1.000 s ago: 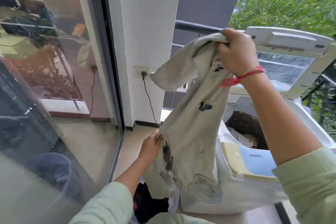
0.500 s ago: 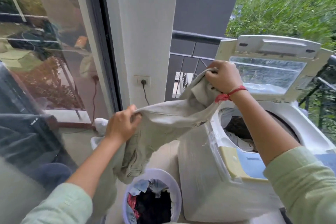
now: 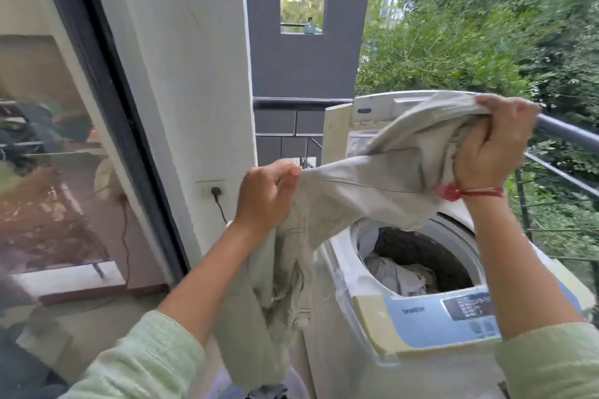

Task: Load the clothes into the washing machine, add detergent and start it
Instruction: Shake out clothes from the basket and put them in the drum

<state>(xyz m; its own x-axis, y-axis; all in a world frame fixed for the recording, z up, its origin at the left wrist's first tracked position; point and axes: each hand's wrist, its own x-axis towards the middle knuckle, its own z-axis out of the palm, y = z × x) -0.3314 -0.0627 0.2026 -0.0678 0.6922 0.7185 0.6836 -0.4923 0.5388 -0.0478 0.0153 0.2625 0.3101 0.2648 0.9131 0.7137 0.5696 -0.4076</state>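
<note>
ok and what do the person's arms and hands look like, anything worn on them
The left sleeve and right sleeve are pale green, lightly textured fabric, ending well short of the wrists. A red thread band with a knotted tuft circles the right wrist. The left hand and right hand wear no gloves.

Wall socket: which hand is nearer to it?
Left. Left hand grips the beige garment just right of the wall socket; right hand holds its other end far off, above the washing machine.

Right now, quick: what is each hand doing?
Left hand: grips the beige garment.
Right hand: grips the beige garment's bunched end.
</note>
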